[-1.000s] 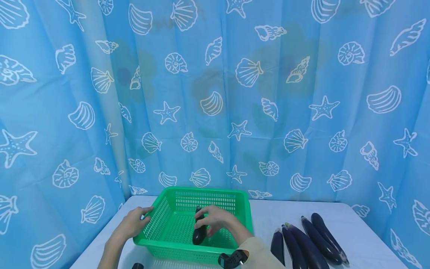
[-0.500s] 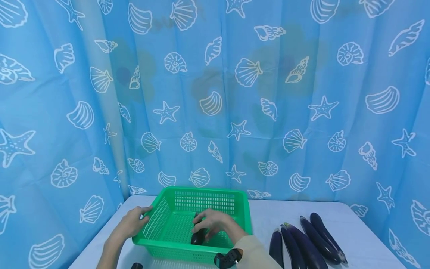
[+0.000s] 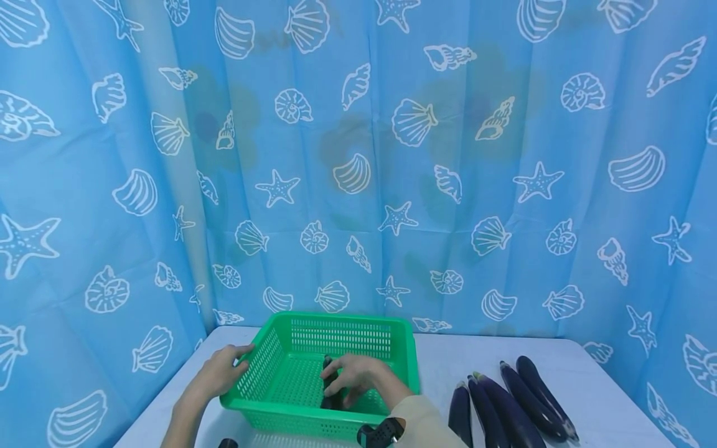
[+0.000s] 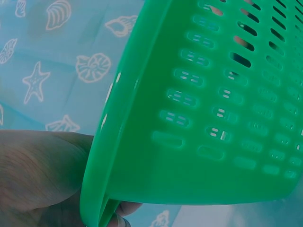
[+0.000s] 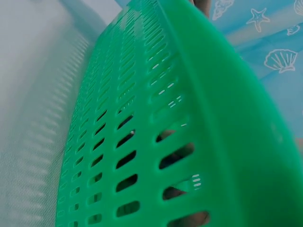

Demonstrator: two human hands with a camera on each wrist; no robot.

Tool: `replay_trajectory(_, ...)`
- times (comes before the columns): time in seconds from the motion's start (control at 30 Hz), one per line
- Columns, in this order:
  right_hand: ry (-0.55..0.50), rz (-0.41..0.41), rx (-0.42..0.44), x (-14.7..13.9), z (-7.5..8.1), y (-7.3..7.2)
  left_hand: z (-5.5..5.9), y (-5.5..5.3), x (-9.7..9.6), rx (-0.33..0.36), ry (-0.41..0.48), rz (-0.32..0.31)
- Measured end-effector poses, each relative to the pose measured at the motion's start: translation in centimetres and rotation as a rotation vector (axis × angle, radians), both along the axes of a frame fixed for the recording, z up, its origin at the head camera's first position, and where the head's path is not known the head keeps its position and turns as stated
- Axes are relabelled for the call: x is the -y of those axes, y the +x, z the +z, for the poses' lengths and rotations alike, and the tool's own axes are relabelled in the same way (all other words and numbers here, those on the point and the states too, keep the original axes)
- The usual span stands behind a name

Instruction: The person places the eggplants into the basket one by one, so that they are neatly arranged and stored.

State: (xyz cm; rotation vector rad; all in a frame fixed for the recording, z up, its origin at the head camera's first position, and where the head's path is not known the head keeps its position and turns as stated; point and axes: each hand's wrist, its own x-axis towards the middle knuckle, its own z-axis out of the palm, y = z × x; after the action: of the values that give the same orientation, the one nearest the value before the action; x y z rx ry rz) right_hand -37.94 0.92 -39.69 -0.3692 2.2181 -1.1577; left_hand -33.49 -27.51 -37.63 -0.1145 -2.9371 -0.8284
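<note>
My right hand (image 3: 358,376) reaches over the near side into a green slotted plastic basket (image 3: 313,410) and grips a dark purple eggplant (image 3: 332,402), low over the basket's floor. The fingers cover the eggplant's middle; its far end and glossy near end show. In the right wrist view the basket wall (image 5: 137,94) fills most of the picture, and parts of the hand show only through the slots. My left hand (image 3: 217,373) holds the basket's left rim. In the left wrist view its thumb (image 4: 42,165) lies on one side of the rim (image 4: 106,123), with fingertips underneath.
Several eggplants (image 3: 512,410) lie side by side on the white table (image 3: 448,358), right of the basket. A small dark rounded end (image 3: 228,443) shows at the bottom edge, near the left forearm. A blue seashell-print curtain (image 3: 358,218) hangs behind and at both sides.
My right hand has sunk slightly deeper into the basket, lowering the eggplant towards the floor of it. The left hand keeps its place on the rim.
</note>
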Motion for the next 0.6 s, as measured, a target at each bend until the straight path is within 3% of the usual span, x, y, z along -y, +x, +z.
replay_trajectory(0.47,-0.113,0.029,0.005,-0.41,0.19,-0.06,-0.22,-0.33,0.17,-0.022,-0.047,-0.007)
replay_trajectory(0.6,-0.125,0.073,0.003,-0.49,0.4,0.1,-0.24,-0.39,0.13,-0.01,-0.042,-0.004)
